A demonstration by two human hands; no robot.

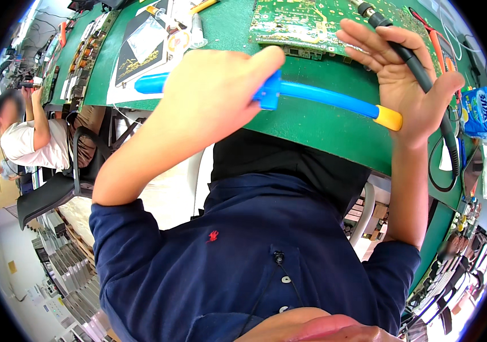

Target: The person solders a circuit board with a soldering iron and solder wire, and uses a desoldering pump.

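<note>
My left hand is closed round a long blue desoldering pump, held across my front above the bench. One blue end juts out left of my fist; its yellow-tipped end meets the heel of my right palm. In my right hand a black soldering iron lies between index finger and thumb, its metal end toward the far side and its cord hanging down. The other right fingers are loosely spread. A large green circuit board lies on the bench beyond both hands.
On the green bench, a dark sheet with a clear bag and syringes lies left of the board. Strips of electronic parts line the far left. A blue packet sits right. A seated person works at left.
</note>
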